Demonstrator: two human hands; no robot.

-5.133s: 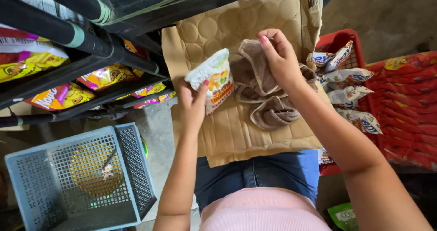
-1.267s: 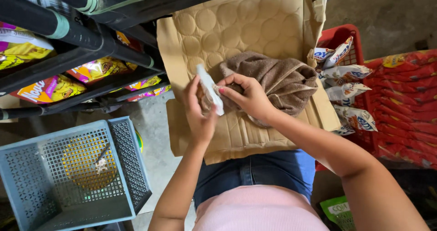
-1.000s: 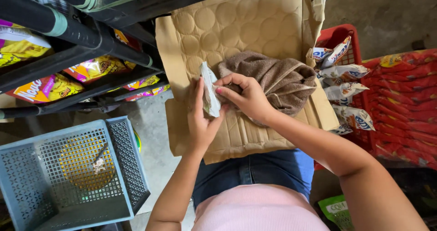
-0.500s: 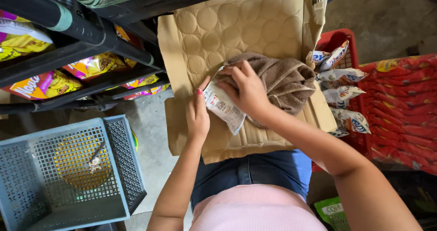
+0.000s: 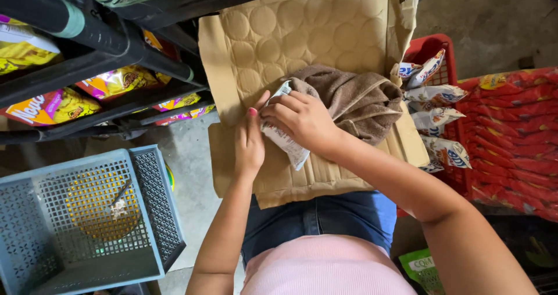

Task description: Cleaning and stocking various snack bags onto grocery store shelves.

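item: small white snack packet (image 5: pixel 285 142), held over a sheet of embossed brown cardboard (image 5: pixel 302 33) resting on the person's lap. right hand (image 5: pixel 302 119): fingers curled and pinched on the packet's upper part, wrist lying against a crumpled brown towel (image 5: pixel 360 100). left hand (image 5: pixel 250 144): fingers straight, pressed to the packet's left edge. nearby: red crate (image 5: pixel 433 45) of white packets at right, red packets (image 5: pixel 511 132) beyond; blue-grey perforated basket (image 5: pixel 87 213) at lower left; dark shelf rack (image 5: pixel 87 45) with yellow snack bags.
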